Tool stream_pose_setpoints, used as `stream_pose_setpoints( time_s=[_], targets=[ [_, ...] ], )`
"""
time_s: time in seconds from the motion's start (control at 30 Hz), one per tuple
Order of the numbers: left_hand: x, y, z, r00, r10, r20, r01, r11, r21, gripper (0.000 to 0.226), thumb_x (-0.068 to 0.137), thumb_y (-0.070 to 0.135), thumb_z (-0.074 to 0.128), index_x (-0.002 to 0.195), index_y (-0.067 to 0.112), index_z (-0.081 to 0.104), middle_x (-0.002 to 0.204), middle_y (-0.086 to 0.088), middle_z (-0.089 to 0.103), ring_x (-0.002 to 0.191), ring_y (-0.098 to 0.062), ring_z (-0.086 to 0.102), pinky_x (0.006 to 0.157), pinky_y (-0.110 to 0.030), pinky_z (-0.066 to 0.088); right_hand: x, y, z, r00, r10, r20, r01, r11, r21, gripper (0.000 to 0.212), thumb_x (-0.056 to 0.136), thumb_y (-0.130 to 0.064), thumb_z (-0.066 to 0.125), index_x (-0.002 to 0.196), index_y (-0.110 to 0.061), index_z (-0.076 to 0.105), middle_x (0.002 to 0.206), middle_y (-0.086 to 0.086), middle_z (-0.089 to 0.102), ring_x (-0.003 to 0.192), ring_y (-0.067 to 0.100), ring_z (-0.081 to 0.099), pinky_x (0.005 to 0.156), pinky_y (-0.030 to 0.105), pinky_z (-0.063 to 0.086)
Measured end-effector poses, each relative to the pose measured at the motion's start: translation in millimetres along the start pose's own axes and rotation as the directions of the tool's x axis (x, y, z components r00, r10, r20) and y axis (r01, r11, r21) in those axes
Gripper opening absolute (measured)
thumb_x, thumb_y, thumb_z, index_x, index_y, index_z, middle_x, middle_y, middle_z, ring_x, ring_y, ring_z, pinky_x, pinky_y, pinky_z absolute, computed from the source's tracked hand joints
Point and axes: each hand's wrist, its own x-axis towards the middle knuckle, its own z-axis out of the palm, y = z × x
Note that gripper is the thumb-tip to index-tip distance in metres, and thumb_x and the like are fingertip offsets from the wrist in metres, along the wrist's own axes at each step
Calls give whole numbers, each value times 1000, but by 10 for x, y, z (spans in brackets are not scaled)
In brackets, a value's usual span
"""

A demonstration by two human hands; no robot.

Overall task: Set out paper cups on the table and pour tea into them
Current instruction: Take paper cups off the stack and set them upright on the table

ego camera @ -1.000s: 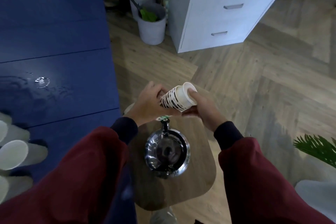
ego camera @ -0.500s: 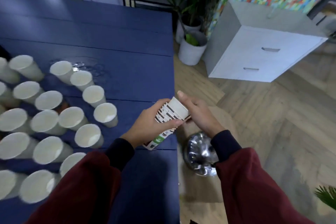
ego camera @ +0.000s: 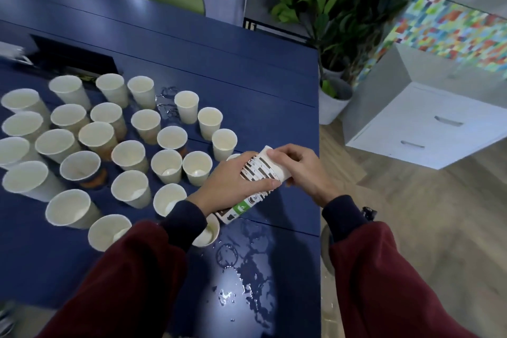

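Maroon sleeves (ego camera: 123,282) w/ navy cuffs (ego camera: 186,217), L+R arms.

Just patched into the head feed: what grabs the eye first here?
A crowd of white paper cups stands open across the left of the blue table. At centre, the left hand grips a tilted stack of printed cups while the right hand pinches its upper end. A puddle shines on the tabletop just below them.

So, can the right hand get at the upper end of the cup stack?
Likely yes: the right hand curls round that end of the cup stack, while the left hand grips its middle; nothing lies between them.
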Motion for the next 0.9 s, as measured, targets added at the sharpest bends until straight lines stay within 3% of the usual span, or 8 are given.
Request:
stream_pose_setpoints(
  time_s=[0.3,0.43,0.57,0.63,0.73,0.9],
  targets=[
    [43,-92,-119,987,-116,-109,111,992,-53,46,71,58,82,105,34,63,93,13,73,86,-5,68,83,-31,54,454,113,-194,990,-58,-127,64,997,43,27,92,-38,71,87,-16,57,87,6,64,70,17,60,48,20,46],
    [19,-170,-258,968,-163,-190,153,986,-66,48,69,61,82,104,35,63,91,15,73,84,-1,68,75,-26,50,746,150,-212,968,-68,-240,76,997,27,30,93,-38,70,80,-19,51,93,7,64,74,23,65,49,19,48],
    [-13,-253,-458,954,-186,-233,172,982,-82,45,71,58,82,104,33,64,95,17,73,90,-2,68,82,-30,52,1012,305,-64,957,-21,-290,-42,977,-210,40,81,-55,68,73,-20,51,87,2,68,80,28,71,72,44,60],
    [14,-309,-553,950,-204,-238,190,979,-79,45,72,57,82,103,30,64,95,16,73,91,-3,68,83,-31,53,1161,341,63,965,-46,-259,-66,911,-408,38,79,-54,67,78,-18,55,93,3,65,87,27,64,78,41,53],
    [46,-412,-673,952,-203,-231,187,978,-88,38,74,52,83,98,30,64,92,15,73,86,0,68,79,-28,51,1331,353,275,973,-43,-225,-111,772,-626,40,87,-46,64,101,-9,60,107,7,55,93,32,56,79,36,42],
    [94,-592,-909,962,-203,-180,183,975,-122,25,77,37,85,89,32,64,86,21,72,81,7,67,70,-14,47,1553,365,545,974,-11,-227,-164,654,-738,55,91,-49,59,119,-2,58,121,15,50,103,42,59,86,44,48]
  ],
)
